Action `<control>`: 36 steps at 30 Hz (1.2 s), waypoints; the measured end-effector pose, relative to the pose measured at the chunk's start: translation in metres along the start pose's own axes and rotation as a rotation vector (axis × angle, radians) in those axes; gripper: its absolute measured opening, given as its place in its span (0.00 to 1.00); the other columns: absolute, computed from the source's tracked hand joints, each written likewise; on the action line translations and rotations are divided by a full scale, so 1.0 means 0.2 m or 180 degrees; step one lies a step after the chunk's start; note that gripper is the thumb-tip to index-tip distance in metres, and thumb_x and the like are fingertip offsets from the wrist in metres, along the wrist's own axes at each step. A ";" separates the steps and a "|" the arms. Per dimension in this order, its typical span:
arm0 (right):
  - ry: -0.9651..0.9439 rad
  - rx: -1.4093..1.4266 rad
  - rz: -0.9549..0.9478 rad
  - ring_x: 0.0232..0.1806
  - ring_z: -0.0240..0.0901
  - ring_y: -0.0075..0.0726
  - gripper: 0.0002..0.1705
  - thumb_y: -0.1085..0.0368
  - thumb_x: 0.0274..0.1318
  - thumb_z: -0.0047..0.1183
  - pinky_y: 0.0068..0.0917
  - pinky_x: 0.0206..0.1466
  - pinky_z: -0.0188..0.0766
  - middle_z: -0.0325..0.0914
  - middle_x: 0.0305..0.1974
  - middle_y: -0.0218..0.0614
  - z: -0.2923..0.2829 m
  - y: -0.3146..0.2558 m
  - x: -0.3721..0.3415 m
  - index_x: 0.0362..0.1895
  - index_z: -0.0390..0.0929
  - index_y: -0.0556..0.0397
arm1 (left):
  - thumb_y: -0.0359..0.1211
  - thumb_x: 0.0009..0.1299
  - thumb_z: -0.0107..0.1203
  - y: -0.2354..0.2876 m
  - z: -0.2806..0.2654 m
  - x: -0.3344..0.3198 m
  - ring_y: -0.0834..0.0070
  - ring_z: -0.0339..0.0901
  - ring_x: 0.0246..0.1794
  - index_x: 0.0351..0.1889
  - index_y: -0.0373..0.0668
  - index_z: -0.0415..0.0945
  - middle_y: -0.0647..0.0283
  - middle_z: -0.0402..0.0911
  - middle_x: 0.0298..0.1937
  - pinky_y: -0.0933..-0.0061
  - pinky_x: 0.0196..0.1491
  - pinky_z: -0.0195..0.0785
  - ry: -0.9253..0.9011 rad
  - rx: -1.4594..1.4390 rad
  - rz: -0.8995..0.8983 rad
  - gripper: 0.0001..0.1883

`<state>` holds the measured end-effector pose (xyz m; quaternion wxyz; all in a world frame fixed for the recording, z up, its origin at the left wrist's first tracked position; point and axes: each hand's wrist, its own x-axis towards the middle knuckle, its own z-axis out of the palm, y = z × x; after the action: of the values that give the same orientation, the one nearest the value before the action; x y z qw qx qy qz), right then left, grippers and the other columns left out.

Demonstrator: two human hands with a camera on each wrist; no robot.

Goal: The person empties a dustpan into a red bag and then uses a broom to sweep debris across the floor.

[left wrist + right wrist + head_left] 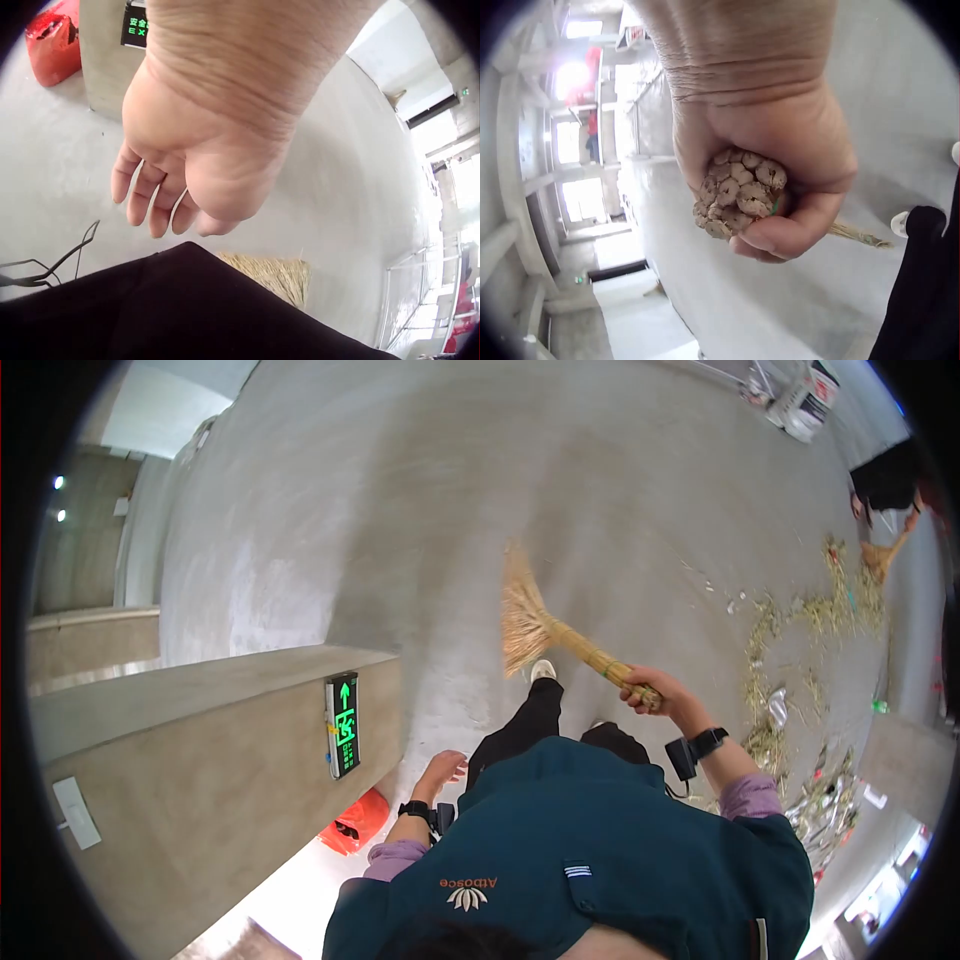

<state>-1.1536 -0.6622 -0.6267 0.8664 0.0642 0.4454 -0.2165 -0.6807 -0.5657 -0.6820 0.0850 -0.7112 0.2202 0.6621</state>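
My right hand (650, 692) grips the bundled-stalk handle of a straw broom (590, 650). In the head view its fanned bristles (522, 622) spread out ahead of my foot, over the grey floor. The right wrist view shows the cut stalk ends (742, 193) of the handle poking out of the curled fingers. My left hand (443, 770) hangs beside my left leg and holds nothing. Its fingers (141, 201) are loosely bent in the left wrist view, where part of the broom bristles (277, 279) shows beyond the dark trouser leg.
Straw litter (765, 660) and scraps lie on the floor at right. Another person (890, 475) sweeps there with a second broom (880, 557). A low wall (230, 760) with a green exit sign (343, 726) stands left, a red bag (357, 820) beside it. A white sack (806, 402) is at the far right.
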 end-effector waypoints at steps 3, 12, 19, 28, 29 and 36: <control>-0.0354 -0.0542 0.0337 0.17 0.65 0.20 0.17 0.64 0.51 0.47 0.17 0.14 0.63 0.69 0.23 0.31 0.17 -0.17 0.36 0.47 0.63 0.49 | 0.39 0.60 0.46 0.00 -0.06 0.01 0.73 0.74 0.31 0.40 0.41 0.73 0.62 0.77 0.36 0.70 0.33 0.67 0.0118 -0.0196 0.0024 0.15; -0.1077 -0.2134 0.0897 0.17 0.64 0.25 0.10 0.63 0.48 0.48 0.20 0.14 0.61 0.68 0.21 0.31 0.74 -0.54 0.88 0.34 0.66 0.53 | 0.39 0.63 0.47 -0.36 0.19 0.00 0.73 0.73 0.28 0.42 0.43 0.72 0.63 0.78 0.35 0.71 0.29 0.67 -0.0214 -0.0773 0.0671 0.14; -0.1295 -0.1800 0.1324 0.18 0.64 0.25 0.07 0.64 0.49 0.48 0.20 0.16 0.58 0.67 0.19 0.30 0.88 -0.47 1.16 0.30 0.66 0.53 | 0.38 0.64 0.46 -0.14 0.34 -0.32 0.74 0.73 0.30 0.41 0.40 0.72 0.62 0.77 0.35 0.72 0.33 0.66 0.0210 -0.0580 0.0430 0.14; -0.1225 -0.1872 0.1649 0.18 0.64 0.23 0.09 0.63 0.48 0.52 0.18 0.14 0.55 0.67 0.19 0.30 1.04 -0.36 1.30 0.29 0.67 0.53 | 0.42 0.58 0.47 -0.27 0.62 -0.34 0.46 0.71 0.40 0.35 0.39 0.76 0.45 0.76 0.37 0.56 0.43 0.65 0.0619 0.0406 0.1374 0.16; -0.1126 -0.1975 0.1588 0.17 0.63 0.24 0.09 0.63 0.48 0.52 0.19 0.14 0.55 0.67 0.19 0.30 1.11 -0.44 1.35 0.29 0.67 0.53 | 0.44 0.58 0.47 0.15 0.49 -0.54 0.47 0.71 0.41 0.34 0.38 0.76 0.44 0.75 0.37 0.55 0.44 0.64 0.0524 0.0535 0.0732 0.18; -0.0987 -0.1726 0.1193 0.16 0.63 0.23 0.10 0.64 0.45 0.53 0.18 0.13 0.53 0.67 0.18 0.31 1.35 -0.64 1.46 0.28 0.66 0.52 | 0.40 0.63 0.44 0.16 0.21 -0.38 0.71 0.75 0.29 0.37 0.39 0.75 0.60 0.78 0.34 0.70 0.31 0.68 0.0545 -0.0641 0.0632 0.15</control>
<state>-0.8601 -0.9521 -0.6893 0.9338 -0.1209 0.3305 0.0648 -0.7346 -0.5612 -0.6068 -0.0717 -0.7448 0.2284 0.6229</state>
